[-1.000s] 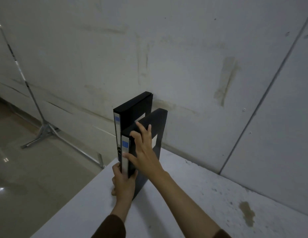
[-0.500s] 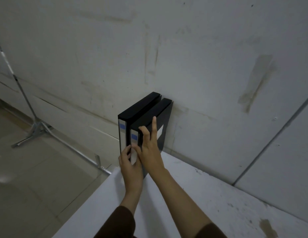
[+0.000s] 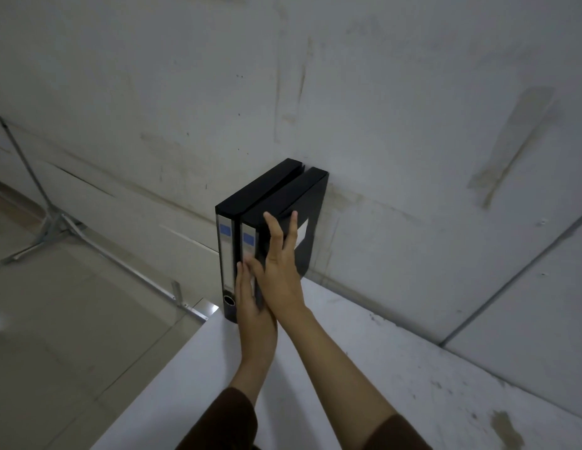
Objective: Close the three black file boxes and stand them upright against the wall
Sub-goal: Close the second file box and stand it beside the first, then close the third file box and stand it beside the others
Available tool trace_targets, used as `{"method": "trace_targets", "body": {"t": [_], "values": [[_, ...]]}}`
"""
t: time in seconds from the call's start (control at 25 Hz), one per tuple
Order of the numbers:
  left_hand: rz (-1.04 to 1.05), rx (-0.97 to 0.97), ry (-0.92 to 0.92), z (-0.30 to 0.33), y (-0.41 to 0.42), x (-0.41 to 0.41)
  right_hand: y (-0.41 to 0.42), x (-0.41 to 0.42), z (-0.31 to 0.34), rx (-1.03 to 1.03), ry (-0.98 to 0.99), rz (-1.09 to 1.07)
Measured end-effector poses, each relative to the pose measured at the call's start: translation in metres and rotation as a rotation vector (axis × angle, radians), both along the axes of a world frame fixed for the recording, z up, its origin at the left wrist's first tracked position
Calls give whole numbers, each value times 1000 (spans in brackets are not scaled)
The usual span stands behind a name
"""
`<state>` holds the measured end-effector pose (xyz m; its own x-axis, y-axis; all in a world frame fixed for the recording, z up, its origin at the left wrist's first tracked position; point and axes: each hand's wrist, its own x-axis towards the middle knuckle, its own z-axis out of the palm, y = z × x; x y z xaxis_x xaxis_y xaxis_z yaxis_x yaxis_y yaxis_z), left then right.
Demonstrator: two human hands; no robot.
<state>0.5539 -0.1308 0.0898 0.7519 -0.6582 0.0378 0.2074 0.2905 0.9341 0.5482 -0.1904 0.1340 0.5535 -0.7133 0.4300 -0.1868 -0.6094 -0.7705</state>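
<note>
Two black file boxes stand upright and closed, side by side, with their far ends against the wall [image 3: 380, 125]. The left box [image 3: 260, 191] shows a grey spine label with a blue patch and a round finger hole. The right box [image 3: 289, 198] touches it. My left hand [image 3: 250, 306] lies flat with straight fingers on the right box's spine. My right hand [image 3: 280, 261] presses flat against that box's right side, fingers spread upward. A third box is not in view.
The boxes stand at the far left corner of a white table [image 3: 364, 368], close to its left edge. A metal stand [image 3: 49, 222] and a floor rail [image 3: 137, 274] lie on the tiled floor to the left. Dark stains mark the table at right.
The right box was pushed back from mid-table until it stands flush beside the left box at the wall. My left hand went from gripping its lower spine to lying flat on it.
</note>
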Motion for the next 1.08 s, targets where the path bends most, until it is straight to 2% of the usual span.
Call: {"method": "trace_targets", "body": {"t": [0.28,0.6,0.8,1.08], "values": [[-19,129,-99,3,9,3,8,-10,2,47,43,-13],[9,161,-248,35,28,-22,32,-56,31,49,42,-9],[-17,212,-370,57,45,-63,44,-133,54,31,63,-94],[-241,254,-519,62,86,-191,78,-321,50,-9,204,-199]]}}
